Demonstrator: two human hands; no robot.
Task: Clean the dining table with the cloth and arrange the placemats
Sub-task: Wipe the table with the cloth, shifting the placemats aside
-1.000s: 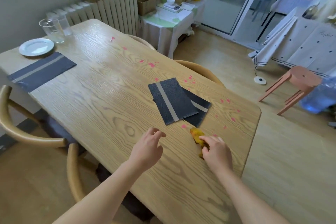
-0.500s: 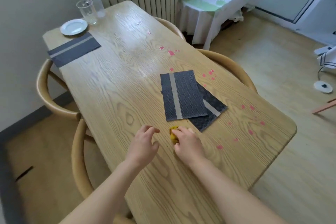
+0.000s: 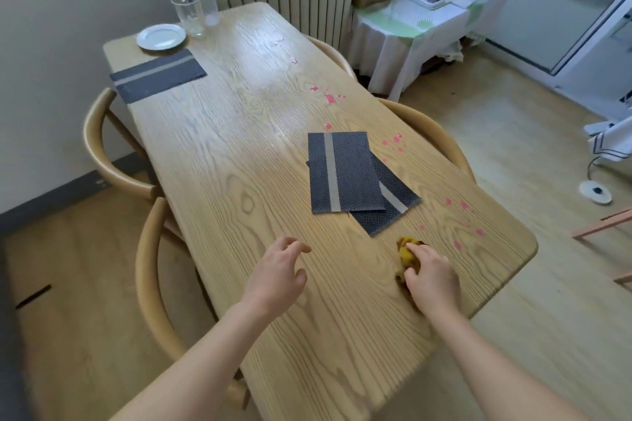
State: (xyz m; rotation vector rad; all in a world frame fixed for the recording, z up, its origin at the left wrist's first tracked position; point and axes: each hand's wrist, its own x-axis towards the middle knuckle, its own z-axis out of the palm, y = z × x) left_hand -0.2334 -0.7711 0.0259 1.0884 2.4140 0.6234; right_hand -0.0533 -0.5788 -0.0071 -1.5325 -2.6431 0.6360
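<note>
Head view shows the cloth (image 3: pixel 407 255), a bunched yellow wad, lying on the counter (image 3: pixel 239 154) near its right edge, just short of the two overlapped placemats (image 3: pixel 345 174). Right hand (image 3: pixel 431 275) is pressed down on the cloth with fingers curled over it, gripping it against the wood. Left hand (image 3: pixel 277 275) is well apart from the right, hovering above or lightly resting on bare wood; its fingers are spread and loosely curled, holding nothing. Pink stains (image 3: pixel 458 244) lie just beyond the cloth toward the right edge; more pink marks (image 3: pixel 330 98) are scattered past the placemats toward the middle of the counter. A third placemat (image 3: pixel 157 79) lies at the far left corner, beside a plate (image 3: pixel 161 37) and a glass (image 3: pixel 189 14). Step in hand, as judged: wiping, with arranging not begun. Next move probably calls for carrying the cloth rightward under steady downward pressure across the nearest stains. The overlapped placemats likely need lifting or sliding clear by the free left hand, since some marks lie right at their edges.
</note>
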